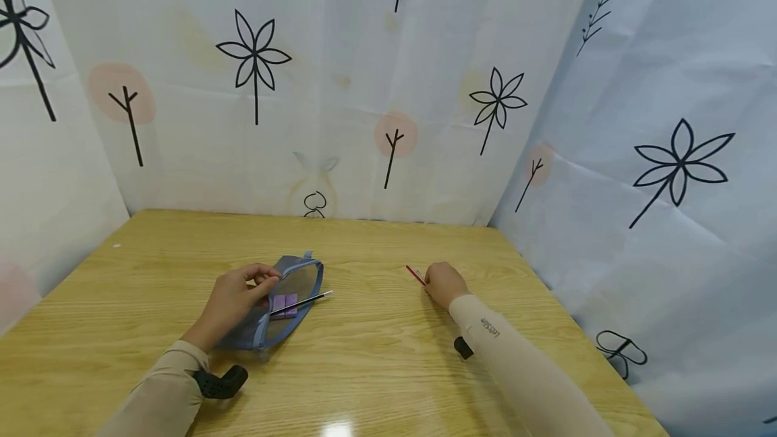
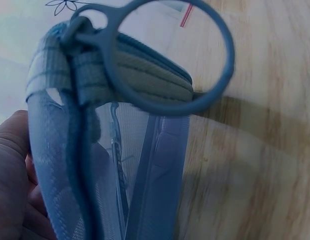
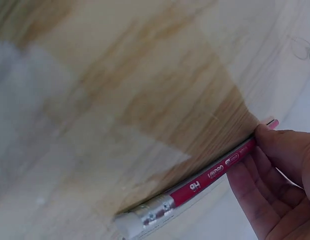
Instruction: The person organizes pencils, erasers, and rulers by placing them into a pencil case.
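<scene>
Slanting forward-left, red pencil (image 3: 215,172)

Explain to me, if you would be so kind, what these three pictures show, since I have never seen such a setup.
No robot here, just a person's own two hands. The widest picture comes from a camera worn on the head; the closer two come from one on each wrist. On the wooden table lies an open blue mesh pouch with a purple item inside and a dark pencil or pen poking out. The left hand grips the pouch's edge, while the right hand pinches a red pencil with a white eraser.
</scene>
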`<state>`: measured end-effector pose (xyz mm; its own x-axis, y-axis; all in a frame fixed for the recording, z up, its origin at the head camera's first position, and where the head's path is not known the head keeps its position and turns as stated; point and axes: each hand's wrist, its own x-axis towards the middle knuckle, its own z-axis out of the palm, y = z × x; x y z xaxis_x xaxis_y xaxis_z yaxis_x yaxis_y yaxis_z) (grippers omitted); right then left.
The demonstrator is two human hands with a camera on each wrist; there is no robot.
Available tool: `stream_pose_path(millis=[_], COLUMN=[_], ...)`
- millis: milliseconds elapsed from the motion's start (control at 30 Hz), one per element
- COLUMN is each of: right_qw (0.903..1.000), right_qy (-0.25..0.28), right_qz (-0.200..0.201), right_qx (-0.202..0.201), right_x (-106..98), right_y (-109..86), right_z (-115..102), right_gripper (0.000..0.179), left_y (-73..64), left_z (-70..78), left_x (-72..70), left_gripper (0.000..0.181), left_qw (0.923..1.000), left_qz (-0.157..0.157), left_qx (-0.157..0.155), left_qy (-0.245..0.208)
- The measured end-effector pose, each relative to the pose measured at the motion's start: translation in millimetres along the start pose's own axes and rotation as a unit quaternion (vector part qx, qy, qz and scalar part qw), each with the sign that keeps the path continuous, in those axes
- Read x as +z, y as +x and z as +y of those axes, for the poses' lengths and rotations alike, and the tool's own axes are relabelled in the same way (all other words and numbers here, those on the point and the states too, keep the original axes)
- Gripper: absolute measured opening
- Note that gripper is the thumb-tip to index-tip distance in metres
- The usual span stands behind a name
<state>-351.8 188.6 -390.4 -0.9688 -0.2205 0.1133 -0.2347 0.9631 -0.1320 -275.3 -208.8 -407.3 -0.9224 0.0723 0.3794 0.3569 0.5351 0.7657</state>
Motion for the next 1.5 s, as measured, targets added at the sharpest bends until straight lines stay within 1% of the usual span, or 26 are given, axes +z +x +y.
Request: stream_pose_path(millis=[133,300,467,633,733,900,1000,1133,1233,1400,1500], right_qw=[1.0,1.0,0.9999,0.9998,0.9998,0.9996,0.9989,0.996,0.9935,0.9863,0.9768], right_qy=[-0.003,0.005,0.006,0.009,0.007,-0.004,-0.019,-0.05,-0.057,-0.076,-0.098], right_qz=[0.002,0.005,0.004,0.004,0.01,0.026,0.037,0.055,0.071,0.1,0.127], right_qx=[-0.002,0.003,0.012,0.018,0.016,-0.003,-0.023,-0.051,-0.068,-0.106,-0.143], right_x=[-2,-2,-1,3,5,7,7,7,9,7,5], right_y=[0.3,0.8,0.7,0.9,0.5,0.7,1.5,1.4,0.7,-1.7,-3.6], right_z=[-3,-5,-5,-4,-4,-8,-11,-14,-16,-23,-32], right_gripper=[0.004,0.01,0.008,0.022,0.023,0.015,0.008,0.003,0.003,0.011,0.013], left_y=[-0.2,-0.1,0.0,0.2,0.4,0.4,0.1,-0.1,-0.1,-0.2,0.0], left_z=[-1.7,-2.1,0.5,1.5,1.2,0.6,0.6,0.1,-0.1,-0.1,0.1], left_x=[0.2,-0.3,-0.7,-0.2,0.1,-0.1,-0.4,-0.2,-0.2,-0.2,-0.2], left_gripper=[0.016,0.015,0.017,0.018,0.018,0.019,0.019,0.019,0.019,0.019,0.02], left_qw=[1.0,1.0,0.9999,0.9999,0.9999,0.9999,0.9999,0.9999,0.9999,0.9999,0.9999], left_qz=[0.0,0.001,0.003,0.004,0.004,0.005,0.005,0.006,0.006,0.003,0.003], left_qx=[0.002,0.001,0.004,0.001,0.001,0.0,-0.002,-0.001,0.001,0.001,-0.001], left_qy=[0.005,0.008,0.012,0.014,0.013,0.014,0.014,0.012,0.012,0.014,0.017])
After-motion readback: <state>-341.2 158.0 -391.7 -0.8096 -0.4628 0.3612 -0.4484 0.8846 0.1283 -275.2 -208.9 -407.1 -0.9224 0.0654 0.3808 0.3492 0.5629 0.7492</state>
